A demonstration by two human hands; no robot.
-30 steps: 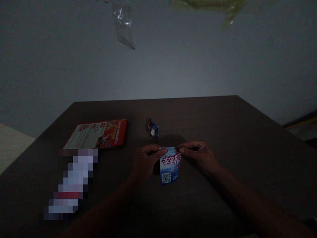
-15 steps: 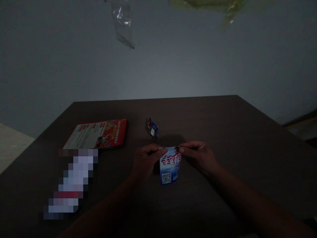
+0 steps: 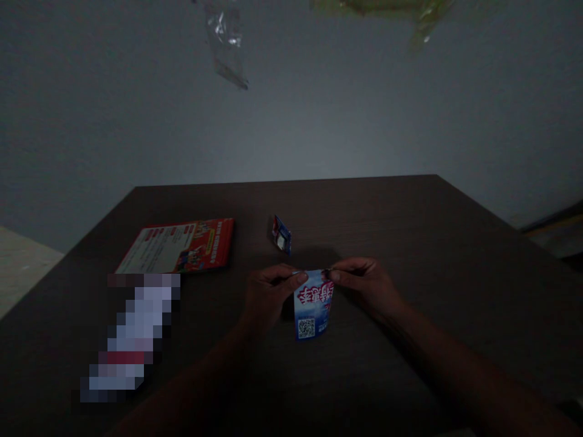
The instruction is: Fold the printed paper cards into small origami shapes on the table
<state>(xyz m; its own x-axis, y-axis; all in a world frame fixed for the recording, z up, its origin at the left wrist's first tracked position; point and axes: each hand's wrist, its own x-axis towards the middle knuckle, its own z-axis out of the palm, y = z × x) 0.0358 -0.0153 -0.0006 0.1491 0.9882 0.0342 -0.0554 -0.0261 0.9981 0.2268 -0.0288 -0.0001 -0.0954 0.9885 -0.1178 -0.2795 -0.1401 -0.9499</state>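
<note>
Both hands pinch the top edge of a small blue-and-white printed packet (image 3: 313, 309), which hangs down toward me with red lettering and a QR code on its face. My left hand (image 3: 273, 291) closes thumb against fingers at its upper left corner. At the upper right corner my right hand (image 3: 362, 280) does the same, and a small dark bit shows by those fingertips. Just beyond the hands, a smaller folded blue-and-red wrapper piece (image 3: 281, 235) lies on the dark wooden table (image 3: 364, 212). The packet's back is hidden.
To the left lies a flat red-and-white printed box or booklet (image 3: 182, 246). Nearer me on that side is a long pixel-blurred item (image 3: 132, 337). A pale wall (image 3: 291, 121) rises behind the table, with clear plastic (image 3: 225, 42) and yellowish tape (image 3: 387, 7) on it.
</note>
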